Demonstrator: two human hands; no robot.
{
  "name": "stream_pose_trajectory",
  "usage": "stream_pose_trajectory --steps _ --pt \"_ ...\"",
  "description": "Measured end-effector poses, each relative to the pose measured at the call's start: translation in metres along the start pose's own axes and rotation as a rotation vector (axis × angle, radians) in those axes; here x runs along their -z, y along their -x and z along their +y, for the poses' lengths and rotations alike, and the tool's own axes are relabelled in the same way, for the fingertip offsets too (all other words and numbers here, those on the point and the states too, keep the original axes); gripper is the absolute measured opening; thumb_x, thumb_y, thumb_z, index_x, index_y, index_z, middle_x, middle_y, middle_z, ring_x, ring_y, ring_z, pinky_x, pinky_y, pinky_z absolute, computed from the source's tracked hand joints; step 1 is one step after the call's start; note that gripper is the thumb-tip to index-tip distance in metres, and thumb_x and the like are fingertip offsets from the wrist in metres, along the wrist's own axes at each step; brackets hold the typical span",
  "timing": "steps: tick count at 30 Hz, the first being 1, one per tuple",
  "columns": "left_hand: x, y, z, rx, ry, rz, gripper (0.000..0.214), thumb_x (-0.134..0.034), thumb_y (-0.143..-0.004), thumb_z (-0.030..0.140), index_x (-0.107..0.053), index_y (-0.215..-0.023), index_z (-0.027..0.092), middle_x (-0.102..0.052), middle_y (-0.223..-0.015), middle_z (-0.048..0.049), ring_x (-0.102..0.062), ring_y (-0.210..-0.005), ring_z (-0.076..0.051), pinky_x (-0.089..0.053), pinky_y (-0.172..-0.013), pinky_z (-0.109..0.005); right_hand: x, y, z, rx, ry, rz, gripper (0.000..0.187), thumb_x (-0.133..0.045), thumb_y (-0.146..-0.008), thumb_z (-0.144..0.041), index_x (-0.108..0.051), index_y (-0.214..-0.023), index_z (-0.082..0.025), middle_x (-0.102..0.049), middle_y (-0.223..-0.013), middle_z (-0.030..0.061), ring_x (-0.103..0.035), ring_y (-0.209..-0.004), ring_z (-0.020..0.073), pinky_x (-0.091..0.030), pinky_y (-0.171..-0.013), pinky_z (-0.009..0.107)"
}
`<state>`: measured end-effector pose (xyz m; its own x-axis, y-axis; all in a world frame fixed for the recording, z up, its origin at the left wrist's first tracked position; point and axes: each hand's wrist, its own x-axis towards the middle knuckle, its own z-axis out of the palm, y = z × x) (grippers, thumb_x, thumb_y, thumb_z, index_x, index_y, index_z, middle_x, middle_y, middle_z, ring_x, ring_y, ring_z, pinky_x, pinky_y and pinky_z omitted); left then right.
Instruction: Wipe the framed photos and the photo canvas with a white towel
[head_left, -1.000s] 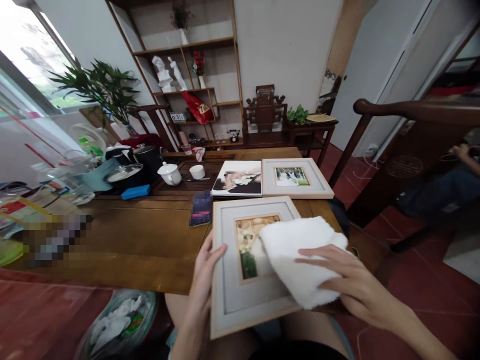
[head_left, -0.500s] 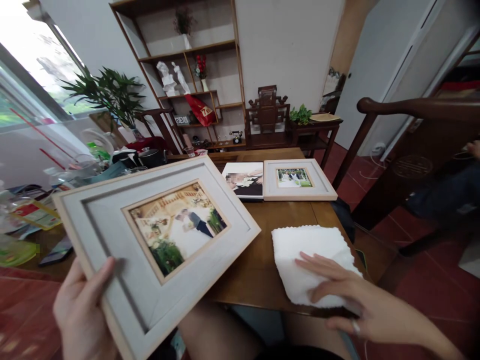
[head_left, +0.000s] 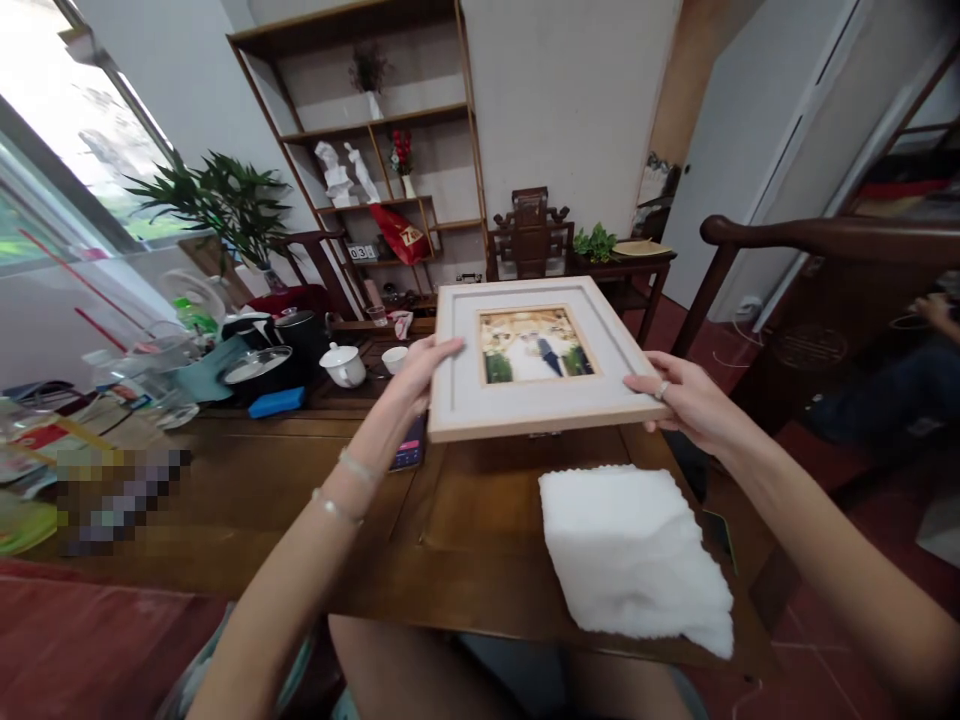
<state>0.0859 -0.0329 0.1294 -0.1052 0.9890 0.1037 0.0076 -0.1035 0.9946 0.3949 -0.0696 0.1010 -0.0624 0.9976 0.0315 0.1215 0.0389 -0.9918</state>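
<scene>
A picture frame with a pale wood edge, a wide whitish mat and a small photo in its middle is held out over the far part of the table. My left hand grips its left side, thumb on top. On the right side my right hand is closed, with its thumb over the front and fingers beneath. The frame hides whatever lies behind and under it. Nearer to me, a white cloth rests crumpled on the wooden table, touched by neither hand.
Left of the frame are a white lidded teacup, a blue sponge-like block, a dark kettle and a phone. Bottles and bags crowd the far left. A wooden chair stands at the right; a person's hand shows beyond it.
The picture frame has moved away from me and to the right, now lying flatter. My right hand has left the white cloth and taken hold of the frame's right side.
</scene>
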Motion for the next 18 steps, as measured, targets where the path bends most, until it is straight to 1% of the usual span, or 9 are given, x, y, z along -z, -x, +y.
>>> stream_pose_trajectory --steps 2,3,4,6,8,10,13,16,18 --pt "-0.023 -0.033 -0.011 -0.038 -0.344 -0.124 0.032 -0.067 -0.076 0.029 -0.065 -0.1 0.007 -0.073 -0.084 -0.0124 -0.069 -0.084 -0.024 -0.057 -0.075 -0.035 0.02 -0.022 0.016 -0.019 0.066 0.102 0.038 -0.068 -0.071 -0.033 -0.057 -0.105 -0.019 -0.058 -0.077 0.0019 -0.049 -0.048 0.0116 -0.037 -0.031 0.022" --pt "-0.034 -0.049 -0.018 -0.056 -0.524 -0.149 0.032 -0.063 -0.079 0.03 -0.065 -0.1 0.007 -0.073 -0.087 -0.0128 -0.069 -0.085 -0.024 -0.056 -0.075 -0.034 0.03 -0.032 0.025 -0.026 0.12 0.143 0.036 -0.065 -0.073 -0.034 -0.057 -0.105 -0.018 -0.059 -0.079 0.003 -0.05 -0.05 0.0126 -0.04 -0.033 0.023" --pt "-0.044 -0.064 -0.025 -0.06 -0.601 -0.158 0.031 -0.062 -0.08 0.03 -0.065 -0.1 0.006 -0.073 -0.091 -0.0139 -0.068 -0.087 -0.024 -0.055 -0.076 -0.033 0.04 -0.042 0.033 -0.03 0.202 0.181 0.036 -0.062 -0.075 -0.035 -0.057 -0.106 -0.018 -0.06 -0.083 0.0045 -0.052 -0.053 0.0136 -0.043 -0.037 0.024" --pt "-0.065 -0.09 -0.037 -0.067 -0.732 -0.165 0.03 -0.062 -0.08 0.03 -0.065 -0.096 0.005 -0.072 -0.096 -0.0162 -0.067 -0.092 -0.027 -0.052 -0.08 -0.033 0.056 -0.059 0.045 -0.023 0.498 0.232 0.036 -0.053 -0.082 -0.038 -0.054 -0.111 -0.016 -0.063 -0.093 0.0087 -0.057 -0.062 0.0161 -0.048 -0.046 0.026" --pt "-0.083 -0.111 -0.049 -0.074 -0.834 -0.175 0.027 -0.061 -0.081 0.03 -0.066 -0.091 0.005 -0.07 -0.1 -0.0187 -0.064 -0.101 -0.03 -0.049 -0.085 -0.033 0.068 -0.072 0.053 -0.012 0.823 0.233 0.037 -0.044 -0.087 -0.039 -0.054 -0.112 -0.013 -0.064 -0.1 0.0135 -0.062 -0.072 0.0198 -0.049 -0.057 0.029" --pt "-0.098 -0.128 -0.06 -0.083 -0.945 -0.2 0.027 -0.057 -0.085 0.029 -0.067 -0.09 0.004 -0.068 -0.104 -0.0206 -0.061 -0.108 -0.032 -0.047 -0.089 -0.033 0.075 -0.082 0.058 -0.014 1.018 0.198 0.037 -0.04 -0.089 -0.039 -0.056 -0.108 -0.011 -0.065 -0.1 0.0177 -0.063 -0.081 0.024 -0.048 -0.066 0.031" --pt "-0.112 -0.144 -0.076 -0.082 -1.084 -0.259 0.029 -0.054 -0.091 0.03 -0.064 -0.103 0.006 -0.064 -0.112 -0.0178 -0.06 -0.107 -0.028 -0.048 -0.089 -0.038 0.079 -0.094 0.066 -0.034 1.118 0.146 0.037 -0.039 -0.089 -0.038 -0.059 -0.102 -0.009 -0.065 -0.101 0.0226 -0.063 -0.09 0.031 -0.045 -0.072 0.035" --pt "-0.115 -0.153 -0.091 -0.081 -1.204 -0.311 0.034 -0.057 -0.091 0.033 -0.055 -0.119 0.014 -0.058 -0.119 -0.0098 -0.06 -0.101 -0.022 -0.053 -0.085 -0.042 0.078 -0.101 0.073 -0.052 1.21 0.101 0.037 -0.038 -0.089 -0.036 -0.06 -0.102 -0.009 -0.065 -0.103 0.0254 -0.062 -0.094 0.036 -0.043 -0.074 0.039" --pt "-0.115 -0.155 -0.1 -0.094 -1.273 -0.331 0.034 -0.056 -0.091 0.033 -0.055 -0.12 0.015 -0.058 -0.119 -0.0101 -0.06 -0.102 -0.022 -0.052 -0.086 -0.043 0.078 -0.103 0.078 -0.057 1.253 0.084 0.038 -0.036 -0.09 -0.036 -0.06 -0.101 -0.009 -0.066 -0.102 0.0258 -0.062 -0.095 0.0373 -0.042 -0.074 0.04"
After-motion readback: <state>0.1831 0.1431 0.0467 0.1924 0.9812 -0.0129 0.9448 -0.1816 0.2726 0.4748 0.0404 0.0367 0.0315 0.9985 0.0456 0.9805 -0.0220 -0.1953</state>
